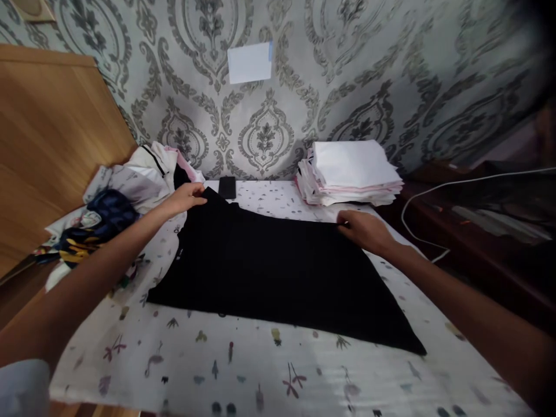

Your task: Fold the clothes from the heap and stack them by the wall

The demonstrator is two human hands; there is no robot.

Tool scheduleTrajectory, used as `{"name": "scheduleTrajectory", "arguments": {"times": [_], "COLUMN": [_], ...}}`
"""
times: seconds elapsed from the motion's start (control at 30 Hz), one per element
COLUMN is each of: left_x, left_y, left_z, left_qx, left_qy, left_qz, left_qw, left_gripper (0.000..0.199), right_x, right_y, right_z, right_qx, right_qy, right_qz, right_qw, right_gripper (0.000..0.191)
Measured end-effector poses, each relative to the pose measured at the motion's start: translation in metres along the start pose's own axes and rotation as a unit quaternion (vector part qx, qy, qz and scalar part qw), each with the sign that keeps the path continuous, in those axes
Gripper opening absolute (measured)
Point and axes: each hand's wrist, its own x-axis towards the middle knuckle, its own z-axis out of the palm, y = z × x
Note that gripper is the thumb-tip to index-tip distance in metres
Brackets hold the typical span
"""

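A black garment point(278, 272) lies spread flat across the patterned white cloth point(252, 370). My left hand point(189, 198) pinches its far left corner, beside a small dark flat object point(227, 187). At the far right corner, my right hand point(362, 230) has its fingers closed on the garment's edge. The near edge of the garment rests on the cloth, slanting down toward the right. A small light mark shows near its left edge.
Folded white cloths point(351, 168) form a stack at the back right. Crumpled clothes point(113, 214) are heaped at the left by a wooden panel point(56, 133). A white cable point(417, 202) curves at the right. Patterned wallpaper point(264, 127) stands behind, with a white paper point(249, 63) on it.
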Motion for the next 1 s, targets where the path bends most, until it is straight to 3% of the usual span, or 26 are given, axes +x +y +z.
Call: {"name": "scheduleTrajectory", "arguments": {"times": [0.1, 0.17, 0.23, 0.33, 0.53, 0.7, 0.8, 0.9, 0.93, 1.0], "left_x": [-0.053, -0.09, -0.118, -0.14, -0.143, -0.142, -0.14, -0.133, -0.129, -0.119], "left_y": [0.005, 0.004, 0.0, -0.004, -0.005, -0.008, -0.01, -0.012, -0.013, -0.014], "left_z": [-0.003, 0.009, 0.026, 0.044, 0.037, 0.032, 0.025, 0.006, -0.003, -0.019], "left_qx": [0.043, 0.114, 0.18, 0.241, 0.296, 0.297, 0.272, 0.202, 0.18, 0.157], "left_qy": [-0.039, -0.092, -0.13, -0.127, -0.124, -0.079, -0.142, -0.209, -0.2, -0.128], "left_qz": [0.099, 0.125, 0.143, 0.144, 0.174, 0.17, 0.169, 0.14, 0.122, 0.088], "left_qw": [0.993, 0.981, 0.964, 0.951, 0.931, 0.936, 0.937, 0.946, 0.955, 0.975], "left_gripper": [0.018, 0.008, 0.011, 0.02, 0.018, 0.018, 0.013, 0.016, 0.02, 0.027], "right_x": [-0.048, -0.078, -0.1, -0.113, -0.113, -0.117, -0.118, -0.116, -0.115, -0.113], "right_y": [-0.004, -0.008, -0.013, -0.019, -0.019, -0.016, -0.014, -0.012, -0.011, -0.01], "right_z": [-0.001, 0.006, 0.016, 0.026, 0.025, 0.028, 0.028, 0.026, 0.024, 0.019], "right_qx": [-0.009, -0.012, -0.02, -0.04, -0.058, -0.048, -0.039, -0.031, -0.029, -0.025], "right_qy": [0.044, 0.043, 0.034, 0.04, 0.043, 0.059, 0.055, 0.03, 0.016, -0.015], "right_qz": [-0.001, -0.015, -0.02, -0.008, -0.001, 0.008, 0.001, -0.008, -0.009, -0.005], "right_qw": [0.999, 0.999, 0.999, 0.998, 0.997, 0.997, 0.998, 0.999, 0.999, 1.0], "right_gripper": [0.021, 0.023, 0.026, 0.028, 0.027, 0.026, 0.027, 0.028, 0.029, 0.03]}}
